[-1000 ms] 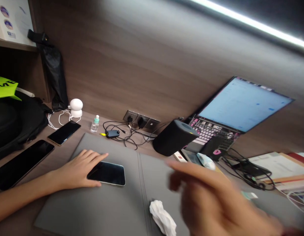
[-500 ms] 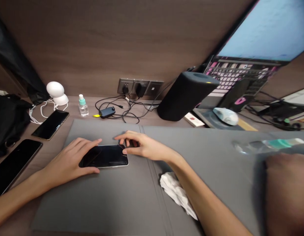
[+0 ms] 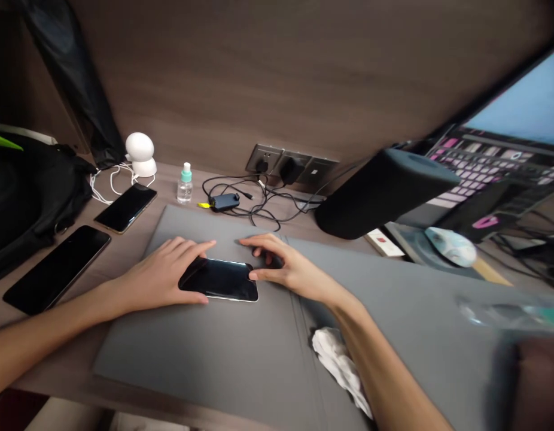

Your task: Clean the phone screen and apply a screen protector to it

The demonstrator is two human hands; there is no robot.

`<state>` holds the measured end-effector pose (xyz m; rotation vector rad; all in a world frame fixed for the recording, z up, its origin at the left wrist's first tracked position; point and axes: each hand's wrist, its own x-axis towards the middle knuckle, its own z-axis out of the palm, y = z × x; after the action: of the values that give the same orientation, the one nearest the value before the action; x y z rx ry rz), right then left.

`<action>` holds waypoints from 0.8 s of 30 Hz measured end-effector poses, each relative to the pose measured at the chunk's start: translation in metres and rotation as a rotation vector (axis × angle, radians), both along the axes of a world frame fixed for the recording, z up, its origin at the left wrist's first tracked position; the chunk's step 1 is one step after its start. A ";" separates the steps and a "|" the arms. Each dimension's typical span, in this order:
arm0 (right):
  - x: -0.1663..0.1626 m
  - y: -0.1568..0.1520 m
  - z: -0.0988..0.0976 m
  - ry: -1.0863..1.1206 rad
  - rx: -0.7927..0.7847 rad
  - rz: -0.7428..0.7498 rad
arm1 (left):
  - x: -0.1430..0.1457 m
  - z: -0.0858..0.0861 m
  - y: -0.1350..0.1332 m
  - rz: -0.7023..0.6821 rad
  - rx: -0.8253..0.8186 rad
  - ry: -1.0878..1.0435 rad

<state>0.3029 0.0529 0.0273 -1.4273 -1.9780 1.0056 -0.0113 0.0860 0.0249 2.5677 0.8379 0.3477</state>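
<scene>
A black-screened smartphone with a light rim lies flat, screen up, on the grey desk mat. Its left end is in the grip of my left hand, fingers at the far edge and thumb along the near edge. At the opposite end, the thumb of my right hand touches the screen's right edge. That hand's index finger is stretched out above the mat, apart from the thumb, while the other fingers curl. A crumpled white tissue lies beside my right forearm.
Two more phones, one nearer and one farther, lie left. Behind the mat are a small spray bottle, tangled cables and a black speaker-like cylinder. A mouse and blurred clear bottle are right.
The view has swung left, so everything sits farther right in the picture. Both hands keep nearly the same place on the phone, with my right thumb still at its right end.
</scene>
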 end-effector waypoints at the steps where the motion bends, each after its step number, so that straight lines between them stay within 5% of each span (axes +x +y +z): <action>1: 0.000 0.001 0.000 -0.014 0.000 0.000 | 0.000 -0.002 0.001 0.000 -0.002 -0.012; 15: -0.048 0.029 0.002 -0.239 0.202 0.255 | 0.004 -0.020 -0.002 0.030 0.058 -0.126; 24: -0.076 0.037 -0.011 -0.244 0.302 0.246 | 0.003 -0.019 -0.005 0.049 0.090 -0.051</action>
<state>0.2272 0.0898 0.0166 -1.2074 -2.4093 0.6128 -0.0085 0.0811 0.0057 2.6123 0.8869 0.4741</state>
